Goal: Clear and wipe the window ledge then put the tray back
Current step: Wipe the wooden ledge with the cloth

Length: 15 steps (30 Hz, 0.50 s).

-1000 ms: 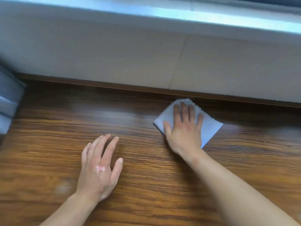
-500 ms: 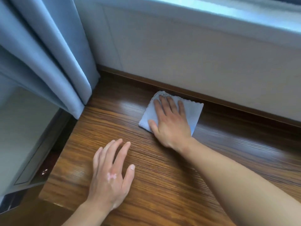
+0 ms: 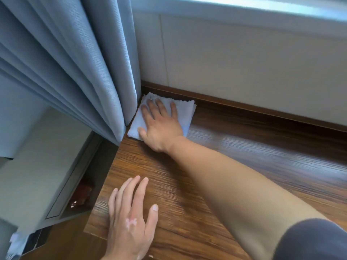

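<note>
Flat and spread, the right hand [image 3: 159, 126] presses a folded white cloth [image 3: 185, 112] onto the window ledge [image 3: 253, 156], fingers splayed and nothing pinched between them, while the left hand [image 3: 129, 220] lies open, palm down on the bare wood near the front edge, holding nothing and seemingly bracing the reach. Largest in view, the brown wood-grain ledge runs from the near edge to a dark skirting strip under the pale wall panel [image 3: 244, 68], with the bright window frame [image 3: 244, 10] above. No objects stand on the visible wood and no tray is in view, so the clearing seems done and the wiping is the step in hand. A grey-blue curtain [image 3: 71, 62] hangs in heavy folds on the left, its lower hem touching the cloth's left edge right at the back corner. The cloth sits in that corner, against the skirting. The curtain is the one obstacle: any further push left would likely bunch the cloth under the fabric, so the next move probably calls for drawing the cloth back along the wood towards the front edge or out to the right, keeping the palm flat. Beyond the ledge's left end lies a lower pale surface [image 3: 37, 166] and a dark gap whose contents are too dim to tell.
</note>
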### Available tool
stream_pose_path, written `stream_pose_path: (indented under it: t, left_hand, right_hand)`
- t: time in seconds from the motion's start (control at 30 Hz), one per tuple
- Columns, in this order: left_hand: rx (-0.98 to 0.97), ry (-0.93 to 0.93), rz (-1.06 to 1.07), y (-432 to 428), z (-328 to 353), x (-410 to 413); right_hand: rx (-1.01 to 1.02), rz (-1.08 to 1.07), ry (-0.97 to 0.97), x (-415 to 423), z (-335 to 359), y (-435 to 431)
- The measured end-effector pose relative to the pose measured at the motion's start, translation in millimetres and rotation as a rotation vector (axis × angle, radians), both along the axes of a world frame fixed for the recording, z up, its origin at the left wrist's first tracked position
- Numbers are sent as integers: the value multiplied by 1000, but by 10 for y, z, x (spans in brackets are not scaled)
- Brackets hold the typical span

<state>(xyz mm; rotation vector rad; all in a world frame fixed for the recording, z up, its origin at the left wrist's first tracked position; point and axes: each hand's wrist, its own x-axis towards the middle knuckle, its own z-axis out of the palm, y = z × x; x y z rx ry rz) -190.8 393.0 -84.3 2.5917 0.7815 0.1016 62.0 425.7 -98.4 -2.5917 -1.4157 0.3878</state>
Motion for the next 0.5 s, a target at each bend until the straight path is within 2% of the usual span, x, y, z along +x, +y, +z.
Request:
stream_pose_path:
  t: [0.13,0.27,0.5]
  left_hand:
    - [48,-8,2,-13,-12,-112]
    - [89,-60,-35,-102,31,-97]
    - [9,-103,-333,-324,58,587]
  right_hand:
    - [14,100,-18,-353,-26,-25]
    - [1,222,-4,-604,-31,-472]
    - [-25,153,41,-588,-62,-1652]
